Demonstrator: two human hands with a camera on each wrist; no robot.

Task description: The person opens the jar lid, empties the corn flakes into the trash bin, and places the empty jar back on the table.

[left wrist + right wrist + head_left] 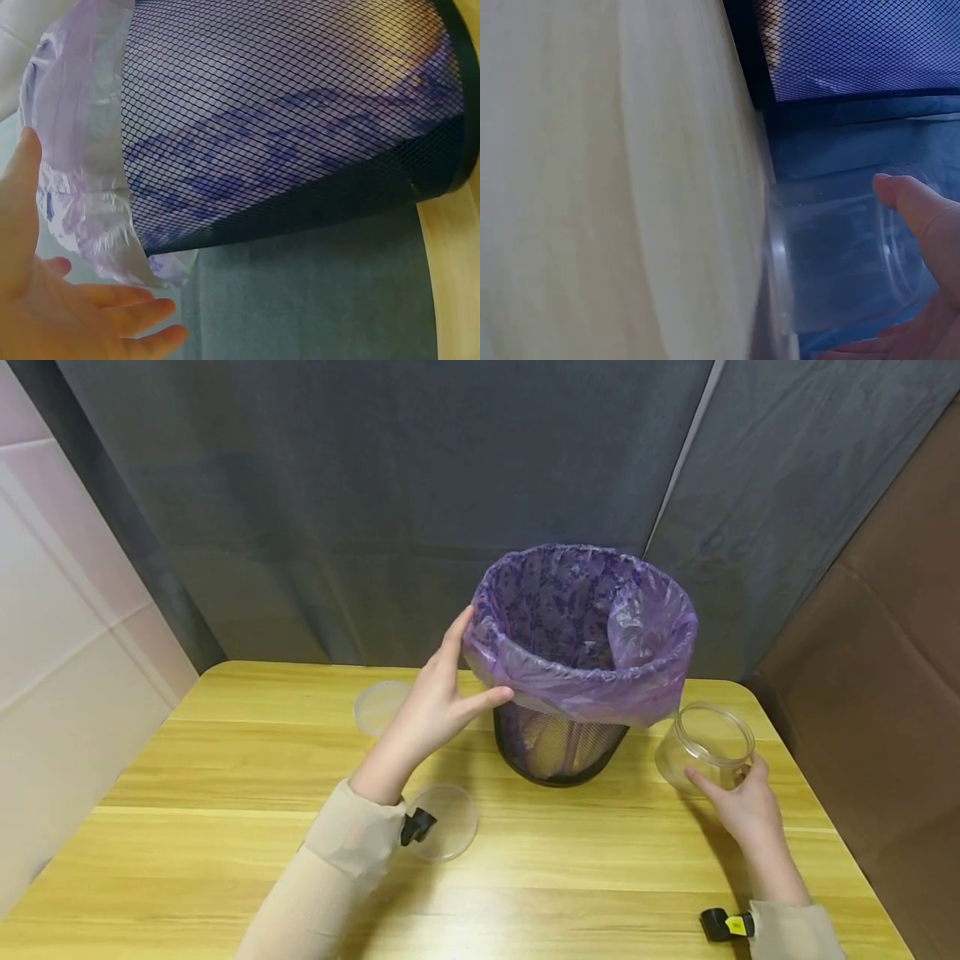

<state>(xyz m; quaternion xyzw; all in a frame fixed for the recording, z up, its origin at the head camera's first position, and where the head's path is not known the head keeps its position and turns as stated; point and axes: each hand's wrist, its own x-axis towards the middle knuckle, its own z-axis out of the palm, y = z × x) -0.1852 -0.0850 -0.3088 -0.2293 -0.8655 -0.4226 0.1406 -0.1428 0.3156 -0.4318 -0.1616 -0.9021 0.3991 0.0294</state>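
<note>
A black mesh wastebasket (562, 752) stands upright on the table, lined with a purple plastic bag (592, 693) folded over its rim. My left hand (442, 693) is at the basket's left side, thumb and fingers spread and fairly straight beside the bag. In the left wrist view the thumb (22, 169) lies against or very near the bag; I cannot tell how firmly it touches. Right of the basket, my right hand (750, 806) holds a clear, lidless plastic jar (705, 743) between thumb and fingers. The jar is upright at the table surface and looks empty.
Two clear round lids lie on the wooden table (225, 860): one lid (453, 835) by the left sleeve, another lid (375, 710) farther back, partly behind the left hand. A grey curtain (375, 510) hangs behind the table, and a brown panel (885, 652) borders the right.
</note>
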